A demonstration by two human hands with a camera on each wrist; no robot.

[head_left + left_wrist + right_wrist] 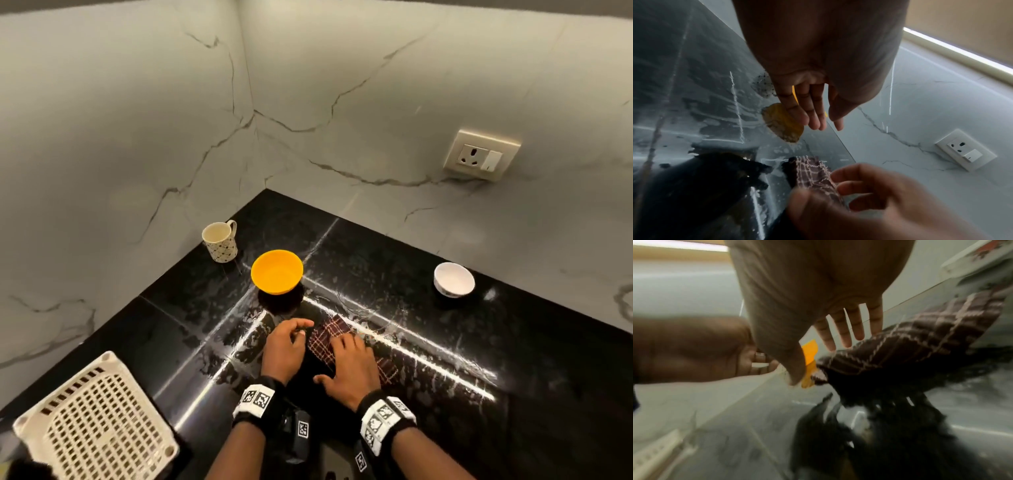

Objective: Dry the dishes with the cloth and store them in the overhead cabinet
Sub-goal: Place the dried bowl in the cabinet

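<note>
Cloth (334, 337) lying on wet black tabletop (479, 359), long axis running 10-to-4 o'clock. Right hand (352, 368) resting flat on it, fingers straight, nearer. Left hand (286, 346) hovering at its 9 o'clock, loosely curled, holding nothing. Yellow bowl (276, 271) sitting at 11 o'clock.

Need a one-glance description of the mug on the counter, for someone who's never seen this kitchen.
Start at the corner where the two marble walls meet the black countertop. The mug stands upright against the left wall, just behind and left of the yellow bowl. Unlike that and the white bowl, it has a handle and a dotted lattice pattern on cream.
</note>
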